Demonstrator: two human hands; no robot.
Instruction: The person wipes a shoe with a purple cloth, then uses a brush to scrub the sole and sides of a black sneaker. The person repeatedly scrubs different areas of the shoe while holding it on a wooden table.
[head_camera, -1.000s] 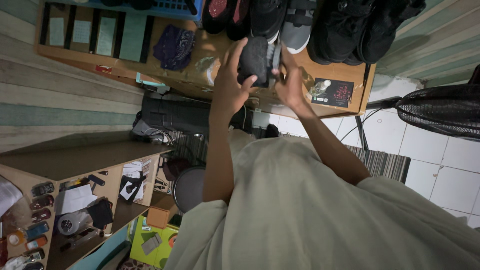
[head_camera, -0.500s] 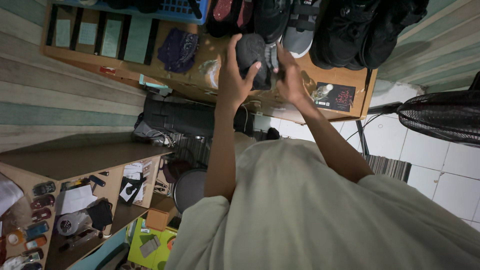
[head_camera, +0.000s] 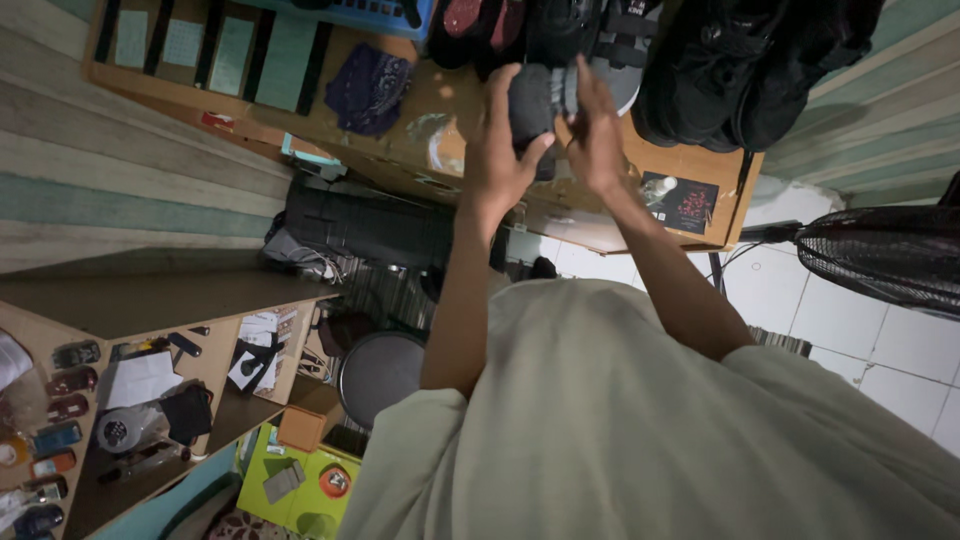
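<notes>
At the far left, a wooden shelf (head_camera: 150, 400) full of small things is seen, with little toy cars (head_camera: 62, 380) lined up near its left edge. Below it, a green box (head_camera: 300, 490) and a round dark stool (head_camera: 380, 375) are seen on the floor.

Higher up, a wooden table (head_camera: 440, 110) is seen. A blue basket (head_camera: 370, 15) is set at its far edge, and a dark blue cloth (head_camera: 368, 88) is laid just below the basket.

The left hand (head_camera: 497, 160) is held up over the table, with its fingers spread and its thumb pressed on a dark grey folded cloth (head_camera: 532, 105). The cloth is held near the middle of the table's far edge, right in front of a row of shoes. The right hand (head_camera: 596, 135) is laid flat on the other side of the cloth, fingers straight. So the cloth is pressed between both hands.

Black shoes (head_camera: 740, 70) are piled along the far right edge of the table. A small dark card (head_camera: 680, 203) is laid near the right corner. At the far right, a black fan (head_camera: 885, 255) is seen over a white tiled floor (head_camera: 860, 350).
</notes>
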